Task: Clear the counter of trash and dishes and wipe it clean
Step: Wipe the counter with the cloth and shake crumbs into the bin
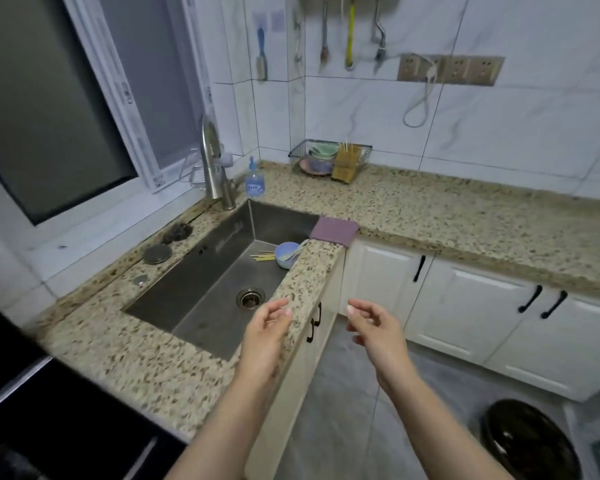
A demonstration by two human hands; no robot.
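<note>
Surface (430, 209): speckled granite, L-shaped, wrapping round a steel sink (205, 271). I see it running away ahead of both grips and off to the right of the right grip.
Cloth: I spot a purple cloth (334, 230) draped over the surface edge at the inner corner, ahead of both grips, between them in line, well apart from either.
Dishes: a blue bowl (286, 254) lies in the sink's far right corner with a utensil in it, ahead of the left grip; loose chopsticks (264, 256) lie on the sink floor just left of the bowl.
Left grip: my left hand (265, 336) hangs over the narrow strip of surface along the sink's near right edge, palm turned inward, fingers loosely curled, released, nothing in it.
Right grip: my right hand (378, 332) hangs beyond the surface edge, over the floor in front of the cabinet doors (465, 306), palm facing the left one, fingers relaxed and spread, released and empty. The two grips are near each other but apart.
Drain: the round drain (250, 298) sits just ahead and left of the left grip.
Tap side: a faucet (213, 161) and a blue soap bottle (255, 180) stand at the sink's far corner, well ahead of the left grip.
Rack: a wire dish rack (329, 159) with bowls stands against the wall tiles, far ahead of the grips.
Bin: a dark round bin (530, 441) sits on the floor, below and right of the right grip.
</note>
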